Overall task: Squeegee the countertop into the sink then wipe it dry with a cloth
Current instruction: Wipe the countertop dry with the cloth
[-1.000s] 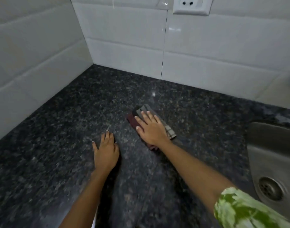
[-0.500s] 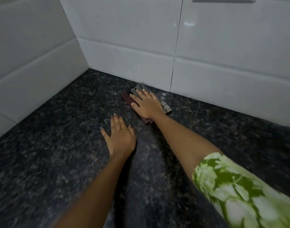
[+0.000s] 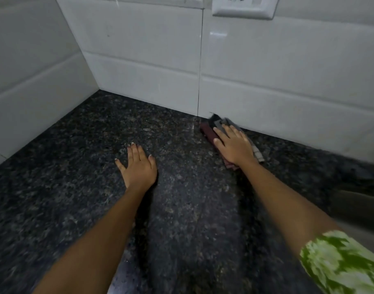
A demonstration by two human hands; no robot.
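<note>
- Two bare hands are on the dark speckled granite countertop (image 3: pixel 71 158); no squeegee is in view, so I judge the drying stage to be under way.
- Right hand (image 3: pixel 235 146): flat, fingers extended, pressing down on the folded maroon-and-grey striped cloth (image 3: pixel 211 126) rather than gripping it.
- Left hand (image 3: pixel 138 166): open, palm down, empty, on the countertop well short of the cloth, apparently as a brace.
- Change noted: a second ago the cloth was well out from the white tiled back wall (image 3: pixel 288 81); it now touches the foot of that wall, below the white wall socket (image 3: pixel 243 7). This suggests the rear edge is being dried.
- Steel sink (image 3: pixel 356 211): only a blurred edge shows, right of the cloth.
- Writing or brands: none legible.
</note>
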